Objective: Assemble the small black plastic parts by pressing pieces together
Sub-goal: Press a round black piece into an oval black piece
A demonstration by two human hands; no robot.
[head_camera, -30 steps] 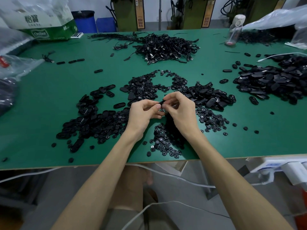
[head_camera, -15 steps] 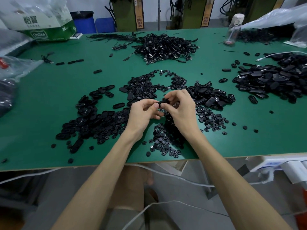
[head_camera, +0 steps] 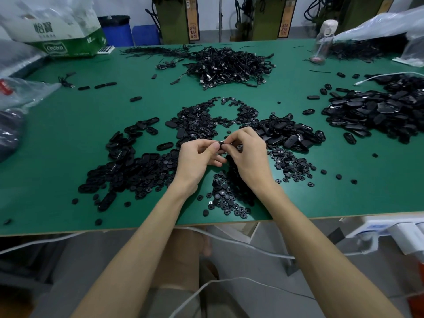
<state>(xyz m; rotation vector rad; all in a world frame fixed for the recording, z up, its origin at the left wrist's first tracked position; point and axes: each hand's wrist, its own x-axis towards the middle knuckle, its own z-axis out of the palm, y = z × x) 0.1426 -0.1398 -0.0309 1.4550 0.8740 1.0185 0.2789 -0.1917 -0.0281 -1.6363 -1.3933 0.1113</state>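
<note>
1. The left hand (head_camera: pixel 197 157) and the right hand (head_camera: pixel 246 154) met above the middle of the green table (head_camera: pixel 68 157), a little in front of the person.
2. Both hands pinched one small black part (head_camera: pixel 220 145) between thumb and curled fingers, the left from its left side and the right from its right side.
3. The part was lifted off the table and did not touch the pieces lying under it.
4. Its long axis seemed to run roughly from left to right, from one set of fingertips to the other, with a thin shiny edge turned upward.
5. The fingers covered both ends, so it was not possible to tell which end pointed which way.
6. Under the wrists, near the table edge, lay a heap of small round discs (head_camera: pixel 226 198).
7. Oval black shells (head_camera: pixel 128 166) were spread to the left of the hands, and another heap of ovals (head_camera: pixel 286 134) lay just to the right.
8. A tangle of black cables (head_camera: pixel 229 65) lay further back, well apart from the hands.
</note>
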